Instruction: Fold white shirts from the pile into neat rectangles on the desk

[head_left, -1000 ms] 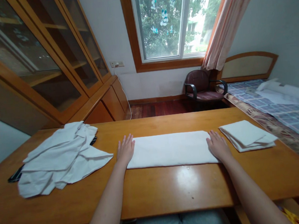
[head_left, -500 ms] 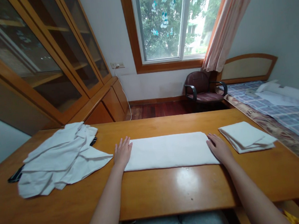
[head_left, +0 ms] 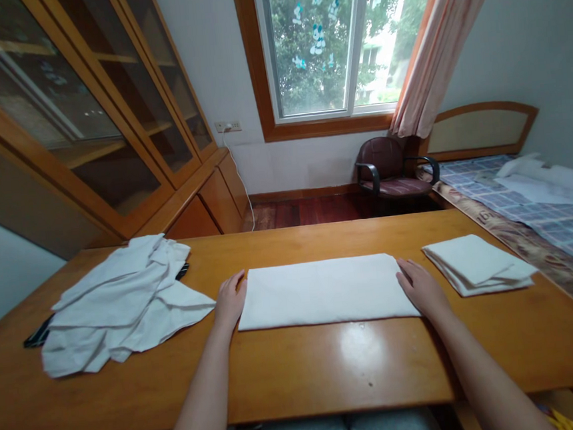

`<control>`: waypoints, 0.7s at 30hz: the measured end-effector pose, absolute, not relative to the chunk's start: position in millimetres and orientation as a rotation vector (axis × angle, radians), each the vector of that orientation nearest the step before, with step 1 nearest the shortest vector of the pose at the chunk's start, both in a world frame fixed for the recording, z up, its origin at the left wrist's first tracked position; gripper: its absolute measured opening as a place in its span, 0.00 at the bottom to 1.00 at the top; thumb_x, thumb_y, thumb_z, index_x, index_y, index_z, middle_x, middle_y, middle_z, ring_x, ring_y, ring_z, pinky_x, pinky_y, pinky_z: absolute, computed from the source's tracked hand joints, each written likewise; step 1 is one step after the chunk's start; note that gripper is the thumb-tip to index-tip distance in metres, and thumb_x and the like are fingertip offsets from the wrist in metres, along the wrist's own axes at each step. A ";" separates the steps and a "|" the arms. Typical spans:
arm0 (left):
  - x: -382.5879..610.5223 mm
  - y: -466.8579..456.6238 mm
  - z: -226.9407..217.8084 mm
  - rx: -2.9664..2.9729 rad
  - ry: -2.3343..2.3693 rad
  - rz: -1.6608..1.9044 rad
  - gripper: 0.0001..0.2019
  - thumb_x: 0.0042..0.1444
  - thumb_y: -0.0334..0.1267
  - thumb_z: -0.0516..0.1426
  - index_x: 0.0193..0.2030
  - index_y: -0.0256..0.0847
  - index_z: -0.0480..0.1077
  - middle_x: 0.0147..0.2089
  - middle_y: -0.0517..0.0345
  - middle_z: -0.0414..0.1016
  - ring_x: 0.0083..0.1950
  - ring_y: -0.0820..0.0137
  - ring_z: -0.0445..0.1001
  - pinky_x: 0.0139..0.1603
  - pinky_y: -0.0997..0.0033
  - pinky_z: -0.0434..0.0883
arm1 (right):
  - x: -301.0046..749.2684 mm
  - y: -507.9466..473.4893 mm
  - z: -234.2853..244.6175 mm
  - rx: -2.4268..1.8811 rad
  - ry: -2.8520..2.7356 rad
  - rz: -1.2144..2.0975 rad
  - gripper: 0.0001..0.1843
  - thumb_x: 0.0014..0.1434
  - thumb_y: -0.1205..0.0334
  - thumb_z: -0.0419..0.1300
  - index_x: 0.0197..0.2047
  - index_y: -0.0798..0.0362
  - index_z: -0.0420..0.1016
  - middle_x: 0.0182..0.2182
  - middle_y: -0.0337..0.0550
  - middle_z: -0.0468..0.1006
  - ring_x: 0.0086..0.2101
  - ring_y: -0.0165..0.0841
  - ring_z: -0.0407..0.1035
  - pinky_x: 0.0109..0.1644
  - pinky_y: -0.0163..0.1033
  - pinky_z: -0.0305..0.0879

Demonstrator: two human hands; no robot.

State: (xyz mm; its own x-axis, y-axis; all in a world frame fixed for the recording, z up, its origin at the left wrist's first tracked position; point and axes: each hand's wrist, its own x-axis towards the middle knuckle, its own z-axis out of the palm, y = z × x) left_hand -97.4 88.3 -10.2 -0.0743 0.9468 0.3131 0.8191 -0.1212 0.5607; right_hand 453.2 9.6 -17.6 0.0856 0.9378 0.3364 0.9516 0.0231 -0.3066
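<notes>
A white cloth (head_left: pixel 323 293), folded into a long flat strip, lies crosswise on the wooden table in front of me. My left hand (head_left: pixel 230 302) is at its left end, fingers slightly bent and touching the edge. At the opposite end, my right hand (head_left: pixel 422 285) rests palm down with its fingers along the cloth's edge and a small gap by the thumb. Neither hand lifts the cloth. Left of my left hand is a loose heap of white cloth (head_left: pixel 118 303), one pointed corner reaching close to my wrist. A folded white cloth (head_left: pixel 476 260) lies beyond my right hand.
The wooden table (head_left: pixel 300 374) spans the view, its front edge near my lap. Dark striped fabric (head_left: pixel 38 332) peeks out under the heap. Behind stand a glass-door cabinet (head_left: pixel 173 178), a maroon armchair (head_left: pixel 387 166) and, at right, a bed (head_left: pixel 562 217) with white sheets on it.
My left hand has drawn its spread fingers in and bent them at the cloth's left edge. The right hand stays nearly in place. The view has shifted slightly.
</notes>
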 end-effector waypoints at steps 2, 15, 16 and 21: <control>-95.6 84.7 -8.1 1.964 1.893 0.973 0.20 0.62 0.43 0.51 0.56 0.41 0.74 0.58 0.49 0.78 0.61 0.58 0.73 0.66 0.54 0.67 | 452.2 10.0 -17.9 -1.922 -1.888 -0.082 0.28 0.68 0.54 0.45 0.63 0.58 0.70 0.59 0.53 0.75 0.61 0.46 0.64 0.68 0.53 0.59; -90.7 60.9 16.8 1.265 1.715 1.049 0.27 0.59 0.39 0.59 0.65 0.39 0.63 0.68 0.40 0.66 0.65 0.59 0.70 0.65 0.57 0.68 | 428.4 14.6 -19.3 -1.907 -1.946 -0.187 0.28 0.69 0.56 0.44 0.64 0.58 0.71 0.61 0.53 0.74 0.62 0.46 0.63 0.67 0.54 0.60; -91.7 57.7 20.7 1.188 1.706 1.057 0.29 0.59 0.40 0.60 0.66 0.39 0.62 0.68 0.38 0.66 0.63 0.59 0.72 0.63 0.58 0.70 | 428.6 15.0 -20.4 -1.901 -1.940 -0.190 0.28 0.68 0.56 0.45 0.64 0.57 0.71 0.61 0.53 0.74 0.62 0.46 0.63 0.67 0.54 0.60; -100.6 42.1 32.3 1.032 1.659 1.011 0.33 0.55 0.44 0.63 0.66 0.37 0.62 0.59 0.38 0.72 0.53 0.59 0.78 0.51 0.62 0.75 | 430.8 15.5 -24.3 -1.874 -1.941 -0.201 0.27 0.68 0.56 0.45 0.65 0.55 0.70 0.60 0.53 0.75 0.62 0.46 0.64 0.67 0.55 0.61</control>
